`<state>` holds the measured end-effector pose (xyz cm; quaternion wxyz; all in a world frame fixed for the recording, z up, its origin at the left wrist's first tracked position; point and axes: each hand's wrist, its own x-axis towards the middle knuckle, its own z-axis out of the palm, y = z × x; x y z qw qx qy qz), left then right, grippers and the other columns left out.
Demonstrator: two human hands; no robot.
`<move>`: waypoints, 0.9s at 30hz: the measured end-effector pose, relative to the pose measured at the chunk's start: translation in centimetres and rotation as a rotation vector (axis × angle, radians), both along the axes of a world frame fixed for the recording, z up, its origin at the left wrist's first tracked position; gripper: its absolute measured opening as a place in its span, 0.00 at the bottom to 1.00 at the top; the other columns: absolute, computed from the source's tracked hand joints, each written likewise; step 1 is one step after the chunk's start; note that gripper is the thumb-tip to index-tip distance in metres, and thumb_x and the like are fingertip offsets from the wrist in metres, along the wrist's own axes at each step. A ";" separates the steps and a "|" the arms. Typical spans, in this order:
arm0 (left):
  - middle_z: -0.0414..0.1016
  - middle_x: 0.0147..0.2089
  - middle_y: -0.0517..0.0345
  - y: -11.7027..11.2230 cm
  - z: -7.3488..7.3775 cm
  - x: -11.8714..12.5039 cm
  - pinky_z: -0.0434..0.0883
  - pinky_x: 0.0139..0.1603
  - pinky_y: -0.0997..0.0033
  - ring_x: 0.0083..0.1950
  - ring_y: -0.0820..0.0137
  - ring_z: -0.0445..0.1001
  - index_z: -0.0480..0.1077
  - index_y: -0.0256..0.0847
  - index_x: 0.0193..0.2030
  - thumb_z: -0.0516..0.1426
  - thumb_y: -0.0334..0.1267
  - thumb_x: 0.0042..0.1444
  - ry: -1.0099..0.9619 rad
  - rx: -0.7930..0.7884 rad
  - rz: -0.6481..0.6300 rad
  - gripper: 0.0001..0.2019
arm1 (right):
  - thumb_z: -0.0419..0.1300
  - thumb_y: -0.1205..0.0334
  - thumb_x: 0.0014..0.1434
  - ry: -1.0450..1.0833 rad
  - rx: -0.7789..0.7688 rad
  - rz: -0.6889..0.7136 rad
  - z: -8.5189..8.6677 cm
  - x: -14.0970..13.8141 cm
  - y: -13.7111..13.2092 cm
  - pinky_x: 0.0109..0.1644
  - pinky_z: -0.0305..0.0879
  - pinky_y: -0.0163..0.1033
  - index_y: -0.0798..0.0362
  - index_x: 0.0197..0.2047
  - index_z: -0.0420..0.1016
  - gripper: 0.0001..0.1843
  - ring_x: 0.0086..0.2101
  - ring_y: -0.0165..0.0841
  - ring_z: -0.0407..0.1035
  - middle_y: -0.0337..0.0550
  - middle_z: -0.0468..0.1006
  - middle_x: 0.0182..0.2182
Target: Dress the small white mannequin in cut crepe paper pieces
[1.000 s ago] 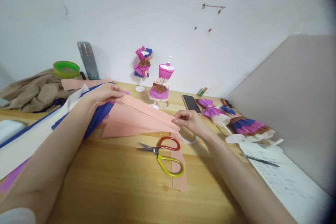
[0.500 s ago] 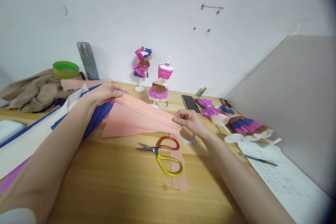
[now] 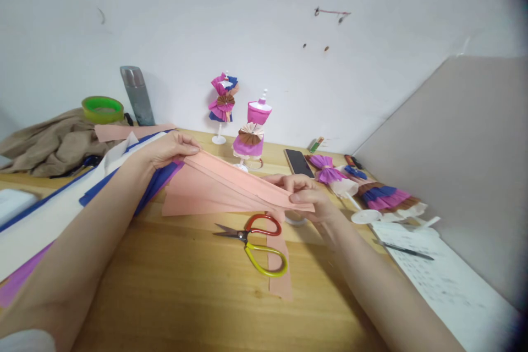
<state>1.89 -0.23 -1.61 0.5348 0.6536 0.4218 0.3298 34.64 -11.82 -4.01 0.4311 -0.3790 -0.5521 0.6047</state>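
Note:
A folded sheet of peach crepe paper [image 3: 214, 190] is stretched between my hands above the table. My left hand [image 3: 175, 148] pinches its upper left corner between thumb and fingers. At the other end my right hand [image 3: 303, 192] grips the folded edge, thumb on top and a short end sticking out past it. Just below the sheet lie open scissors [image 3: 243, 235] with one red and one yellow handle. Under their handles is a narrow peach paper strip [image 3: 281, 269]. A roll of tape [image 3: 296, 219] is partly hidden behind my right hand.
Two small dress forms [image 3: 258, 115] in paper outfits stand at the wall. A phone [image 3: 299, 163], paper dresses [image 3: 383, 198] and a written sheet with a pen [image 3: 408, 251] lie right. Blue and white paper [image 3: 49, 220], brown cloth [image 3: 58, 140] and a bottle [image 3: 138, 96] are left.
My right hand has shifted a little to the right along the peach paper's folded edge, and its fingers now reach behind the sheet. The paper's end juts past the thumb. The left hand has barely moved.

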 end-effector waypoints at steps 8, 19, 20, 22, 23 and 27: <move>0.66 0.18 0.62 -0.6 -0.1 1.0 0.56 0.19 0.81 0.19 0.81 0.59 0.75 0.35 0.22 0.72 0.36 0.35 -0.068 -0.118 0.003 0.11 | 0.74 0.50 0.28 0.058 -0.054 0.172 0.4 -1.0 -0.8 0.52 0.63 0.50 0.53 0.11 0.62 0.24 0.47 0.50 0.72 0.52 0.80 0.47; 0.66 0.18 0.62 -0.1 -0.8 1.2 0.55 0.18 0.82 0.18 0.82 0.59 0.74 0.33 0.23 0.70 0.31 0.38 -0.127 -0.147 0.061 0.09 | 0.74 0.49 0.35 0.011 0.089 0.009 0.0 -0.9 -0.6 0.36 0.65 0.41 0.52 0.16 0.70 0.20 0.32 0.39 0.72 0.47 0.80 0.31; 0.66 0.17 0.63 0.0 -0.7 0.9 0.55 0.17 0.82 0.18 0.82 0.59 0.74 0.33 0.23 0.70 0.31 0.37 -0.144 -0.140 0.079 0.09 | 0.74 0.50 0.37 -0.037 0.127 -0.066 0.0 -0.5 -0.3 0.35 0.63 0.40 0.53 0.17 0.70 0.20 0.30 0.37 0.70 0.45 0.78 0.28; 0.67 0.18 0.62 0.4 -0.7 0.3 0.57 0.18 0.82 0.18 0.81 0.61 0.73 0.34 0.23 0.70 0.32 0.37 -0.182 -0.138 0.101 0.10 | 0.73 0.51 0.41 -0.160 0.179 -0.185 -0.1 0.3 0.2 0.32 0.59 0.37 0.53 0.20 0.72 0.18 0.27 0.32 0.66 0.40 0.74 0.24; 0.68 0.18 0.62 0.6 -0.8 0.0 0.58 0.18 0.82 0.18 0.81 0.61 0.73 0.34 0.23 0.70 0.33 0.37 -0.197 -0.139 0.104 0.10 | 0.72 0.51 0.43 -0.218 0.185 -0.220 -0.2 0.6 0.5 0.31 0.56 0.36 0.54 0.22 0.72 0.17 0.25 0.30 0.63 0.38 0.72 0.22; 0.67 0.18 0.63 1.0 -0.6 -0.7 0.58 0.18 0.85 0.19 0.83 0.61 0.72 0.33 0.22 0.71 0.33 0.36 -0.211 -0.112 0.075 0.12 | 0.70 0.48 0.48 -0.296 0.177 -0.226 -1.0 1.7 1.2 0.27 0.48 0.34 0.54 0.23 0.70 0.20 0.21 0.25 0.54 0.33 0.65 0.19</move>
